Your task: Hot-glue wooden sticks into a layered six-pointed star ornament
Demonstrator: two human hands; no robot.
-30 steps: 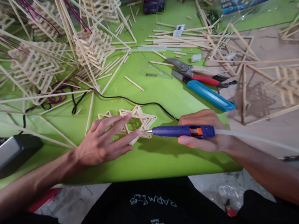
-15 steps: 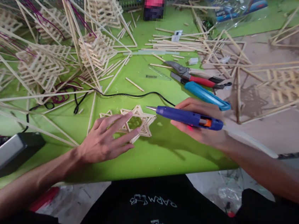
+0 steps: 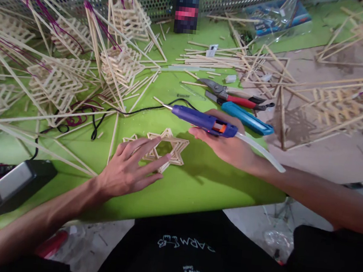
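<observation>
Taking the wooden star (image 3: 177, 152) as the centre of the clock, one star lies flat on the green table (image 3: 168, 195), with the left hand (image 3: 125, 173) over it from eight o'clock. That hand is open, its fingers spread, two fingertips resting on the sticks. The right hand (image 3: 228, 147) is closed around one blue glue gun (image 3: 199, 119) at one to two o'clock; its nozzle points toward ten, clear of the star. One white glue stick (image 3: 260, 152) pokes from the back.

Near the nozzle lie one short stick (image 3: 158, 100) and one black cord (image 3: 138, 112). One pair of cutters (image 3: 217, 88) and one blue-handled knife (image 3: 250, 119) lie toward two, one clear ruler (image 3: 191, 90) toward one. One black box (image 3: 16, 190) sits between eight and nine. Wooden frames (image 3: 120, 64) crowd nine to eleven, at least five, too tangled for an exact count.
</observation>
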